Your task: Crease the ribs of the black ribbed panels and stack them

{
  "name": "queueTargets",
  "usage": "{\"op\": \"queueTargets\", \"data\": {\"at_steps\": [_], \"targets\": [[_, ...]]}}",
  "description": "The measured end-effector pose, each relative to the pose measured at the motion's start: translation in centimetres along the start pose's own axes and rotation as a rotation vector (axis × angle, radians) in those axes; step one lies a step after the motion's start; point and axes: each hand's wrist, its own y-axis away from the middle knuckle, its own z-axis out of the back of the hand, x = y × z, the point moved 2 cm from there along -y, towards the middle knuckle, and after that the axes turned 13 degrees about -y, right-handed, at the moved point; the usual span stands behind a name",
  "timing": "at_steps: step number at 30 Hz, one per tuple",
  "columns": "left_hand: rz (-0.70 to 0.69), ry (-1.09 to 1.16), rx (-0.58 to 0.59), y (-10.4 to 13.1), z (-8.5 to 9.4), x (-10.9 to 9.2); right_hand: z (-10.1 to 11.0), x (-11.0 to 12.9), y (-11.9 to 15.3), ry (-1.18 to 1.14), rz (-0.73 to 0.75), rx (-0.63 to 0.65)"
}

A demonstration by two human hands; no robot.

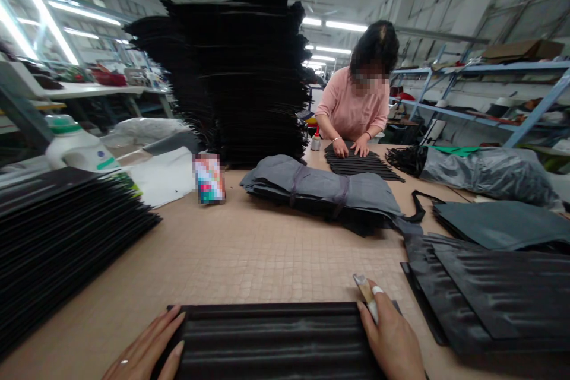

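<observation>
A black leather-like panel (pixel 271 341) with raised ridges running across it lies on the table in front of me, its near part cut off by the frame. My left hand (pixel 149 344) rests at its left edge, fingers stretched and apart. At the right edge, my right hand (pixel 394 332) touches the panel with its thumb. Held in that same hand is a small tool (pixel 366 294) with a flat pale tip and a light handle; its exact kind is unclear.
Black sheets (pixel 53 231) are stacked at left, with a taller pile (pixel 249 77) behind. A tied grey bundle (pixel 323 187) lies mid-table. Ridged dark panels (pixel 503 291) sit at right. A co-worker (pixel 354 101) across the table handles black strips (pixel 363 163).
</observation>
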Motion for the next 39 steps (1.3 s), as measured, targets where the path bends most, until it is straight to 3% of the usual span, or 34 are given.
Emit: {"op": "queueTargets", "data": {"at_steps": [3,6,10,12,14,16,20,24,29,34,39], "targets": [[0.037,-0.041,0.094,-0.9,2.8,-2.3,1.9,1.3,0.3,0.038,-0.04,0.02],[0.03,-0.016,0.217,-1.8,5.1,-4.0,3.6,0.7,0.0,0.057,-0.036,0.083],[-0.058,0.018,0.397,-2.0,6.4,-3.8,4.8,-0.9,-1.6,-0.056,0.125,0.235],[-0.075,-0.002,0.441,-1.8,6.8,-3.5,4.8,0.5,-2.4,-0.091,0.234,0.284],[-0.078,-0.024,0.461,-1.8,7.0,-3.6,4.1,4.3,-2.9,-0.183,0.398,0.349],[-0.078,-0.033,0.473,-1.8,7.1,-4.0,2.4,9.8,-3.2,-0.267,0.56,0.442],[-0.072,-0.032,0.502,-2.1,7.2,-4.7,-2.4,20.2,-3.2,-0.149,0.724,0.62],[-0.066,-0.021,0.485,-2.1,7.5,-5.0,-5.5,25.6,-3.3,0.013,0.821,0.703],[-0.072,-0.017,0.469,-2.1,7.5,-5.1,-6.6,28.0,-3.9,0.111,0.875,0.752],[-0.093,-0.055,0.509,-2.4,7.6,-5.2,-6.0,29.6,-5.3,0.252,0.971,0.867],[-0.112,-0.062,0.511,-2.5,7.8,-5.1,-2.9,26.9,-7.7,0.262,1.027,0.981]]}}
